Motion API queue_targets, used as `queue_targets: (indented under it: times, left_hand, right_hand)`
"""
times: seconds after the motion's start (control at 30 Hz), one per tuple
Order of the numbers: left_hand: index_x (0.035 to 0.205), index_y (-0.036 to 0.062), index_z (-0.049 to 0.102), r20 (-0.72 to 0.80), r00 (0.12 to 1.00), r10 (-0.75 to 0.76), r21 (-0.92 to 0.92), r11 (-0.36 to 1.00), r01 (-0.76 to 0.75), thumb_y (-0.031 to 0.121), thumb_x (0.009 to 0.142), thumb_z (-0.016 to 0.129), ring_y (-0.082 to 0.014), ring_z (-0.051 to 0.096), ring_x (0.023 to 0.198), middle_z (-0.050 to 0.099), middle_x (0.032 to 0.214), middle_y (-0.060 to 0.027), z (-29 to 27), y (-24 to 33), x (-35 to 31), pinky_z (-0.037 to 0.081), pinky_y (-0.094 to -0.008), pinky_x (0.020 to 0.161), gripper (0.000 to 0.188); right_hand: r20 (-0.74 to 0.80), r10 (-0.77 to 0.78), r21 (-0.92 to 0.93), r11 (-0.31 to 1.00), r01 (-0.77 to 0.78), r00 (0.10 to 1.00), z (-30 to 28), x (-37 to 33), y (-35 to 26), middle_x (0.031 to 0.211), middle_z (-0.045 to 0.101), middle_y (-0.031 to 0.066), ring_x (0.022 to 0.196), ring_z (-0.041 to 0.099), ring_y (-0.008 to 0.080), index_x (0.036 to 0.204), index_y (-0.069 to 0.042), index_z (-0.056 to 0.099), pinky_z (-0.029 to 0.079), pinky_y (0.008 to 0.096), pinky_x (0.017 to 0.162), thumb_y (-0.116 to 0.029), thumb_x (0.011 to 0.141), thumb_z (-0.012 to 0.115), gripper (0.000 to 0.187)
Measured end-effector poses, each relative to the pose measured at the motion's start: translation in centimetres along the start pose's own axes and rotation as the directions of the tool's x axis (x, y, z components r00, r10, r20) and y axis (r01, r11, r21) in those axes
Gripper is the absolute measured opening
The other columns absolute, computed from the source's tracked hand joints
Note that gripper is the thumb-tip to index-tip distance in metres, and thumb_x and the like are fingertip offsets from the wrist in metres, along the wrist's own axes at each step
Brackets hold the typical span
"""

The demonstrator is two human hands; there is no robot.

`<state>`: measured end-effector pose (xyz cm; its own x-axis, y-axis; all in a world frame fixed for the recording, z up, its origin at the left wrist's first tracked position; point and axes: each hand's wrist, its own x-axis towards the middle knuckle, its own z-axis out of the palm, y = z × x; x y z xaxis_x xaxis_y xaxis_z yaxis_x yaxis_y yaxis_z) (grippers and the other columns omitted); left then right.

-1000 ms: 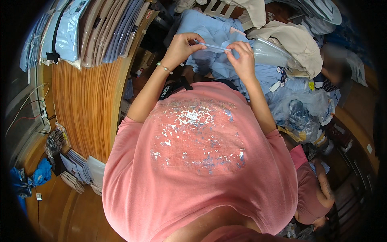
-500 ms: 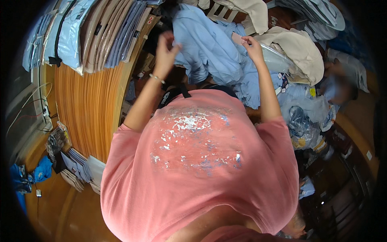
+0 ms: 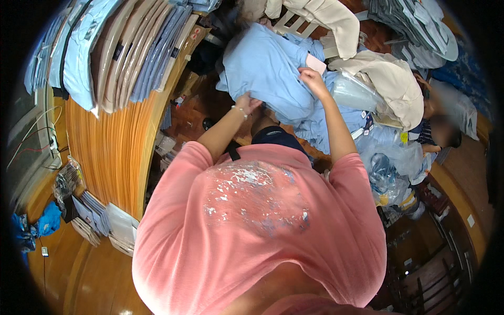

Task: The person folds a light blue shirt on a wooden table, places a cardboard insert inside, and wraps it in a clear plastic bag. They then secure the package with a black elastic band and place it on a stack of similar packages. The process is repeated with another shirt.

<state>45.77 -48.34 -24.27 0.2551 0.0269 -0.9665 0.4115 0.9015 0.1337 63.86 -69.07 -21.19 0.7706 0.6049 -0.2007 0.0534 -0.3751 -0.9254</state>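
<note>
A light blue shirt (image 3: 268, 68) lies bunched on the heap in front of me, its near edge hanging down. At that lower left edge, my left hand (image 3: 245, 103), with a bracelet on the wrist, is closed on the cloth. My right hand (image 3: 313, 83) rests at the shirt's right side with curled fingers. What those fingers hold, if anything, is hidden. Just beyond them a pale pink card (image 3: 315, 64) lies against the blue cloth. More blue garments (image 3: 320, 123) are piled beneath and to the right.
Bagged folded shirts (image 3: 126, 52) stand in a row on a wooden cabinet (image 3: 105, 152) at left. Beige garments (image 3: 388, 84), a clear plastic packet (image 3: 354, 92) and crumpled plastic bags (image 3: 391, 163) lie at right. Another person (image 3: 443, 131) is beyond them. Grey garments (image 3: 415, 26) are stacked far right.
My left hand has come down and right onto the shirt's near edge. My right hand has moved slightly left and nearer, off the pink card. The shirt's cloth is spread wider and smoother.
</note>
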Motion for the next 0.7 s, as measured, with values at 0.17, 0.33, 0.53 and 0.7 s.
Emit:
queue_targets:
  times: [0.17,0.33,0.53,0.7]
  left_hand:
    - [0.133,0.0053,0.029,0.013,0.998,0.069,-0.077,0.995,-0.068,0.037,0.093,0.038,-0.0301,0.040,0.123,0.040,0.131,-0.0135,-2.2,2.6,-5.6,0.033,-0.0507,0.101,0.051]
    - [0.124,0.0053,0.042,0.073,0.983,0.168,0.090,0.981,-0.174,0.037,0.083,0.061,-0.0259,0.055,0.097,0.054,0.114,-0.0145,-2.6,2.0,-2.3,0.046,-0.0429,0.080,0.055]
    - [0.106,0.0075,0.050,-0.241,0.940,0.242,-0.214,0.931,-0.295,0.019,0.092,0.043,-0.0262,0.055,0.089,0.057,0.103,-0.0104,-11.5,6.0,-5.6,0.044,-0.0456,0.083,0.019]
    - [0.104,0.0082,0.057,0.266,0.910,0.319,-0.274,0.930,-0.246,0.032,0.092,0.045,-0.0242,0.059,0.097,0.062,0.102,-0.0071,-13.5,6.7,-11.8,0.043,-0.0348,0.091,0.029]
  right_hand:
    - [-0.045,0.438,-0.332,0.841,-0.427,0.898,2.0,-0.5,3.1,0.092,0.064,0.0166,0.086,0.061,0.0298,0.092,-0.001,0.061,0.045,0.0361,0.076,-0.039,0.078,0.063,0.040]
    - [0.227,0.394,-0.558,0.802,-0.212,0.891,1.7,1.4,0.3,0.070,0.060,0.0104,0.067,0.057,0.0221,0.079,-0.004,0.058,0.044,0.0374,0.062,-0.041,0.071,0.069,0.039]
    - [-0.240,0.233,0.077,0.972,-0.221,0.943,-5.9,-2.6,-6.9,0.086,0.063,0.0082,0.082,0.061,0.0183,0.097,-0.005,0.060,0.049,0.0329,0.077,-0.022,0.079,0.063,0.025]
    - [0.492,0.591,0.615,0.283,-0.736,0.639,5.1,-10.6,-8.9,0.108,0.060,0.0068,0.097,0.057,0.0174,0.116,-0.002,0.051,0.046,0.0348,0.087,-0.018,0.085,0.057,0.036]
